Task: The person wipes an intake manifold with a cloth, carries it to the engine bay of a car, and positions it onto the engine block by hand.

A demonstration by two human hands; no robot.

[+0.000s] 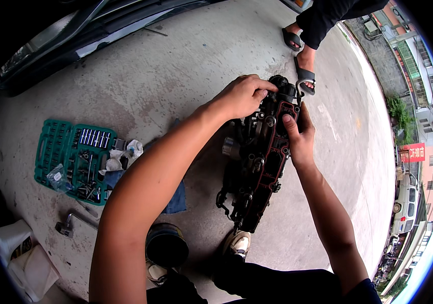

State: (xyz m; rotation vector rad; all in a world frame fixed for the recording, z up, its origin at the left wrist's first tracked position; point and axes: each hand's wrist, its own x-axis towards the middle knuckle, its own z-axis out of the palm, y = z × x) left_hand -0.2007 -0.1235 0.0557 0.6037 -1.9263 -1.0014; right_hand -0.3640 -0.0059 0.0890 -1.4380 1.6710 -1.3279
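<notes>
Left hand (242,96): my index reaches the engine part (264,167), others curled (pinch unclear)
Right hand (302,142): thumb and fingers holding its edge; best brace firmly, evenly

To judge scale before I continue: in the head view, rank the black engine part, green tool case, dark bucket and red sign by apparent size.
1. Black engine part
2. Green tool case
3. Dark bucket
4. Red sign, far off, so its true size is unsure
</notes>
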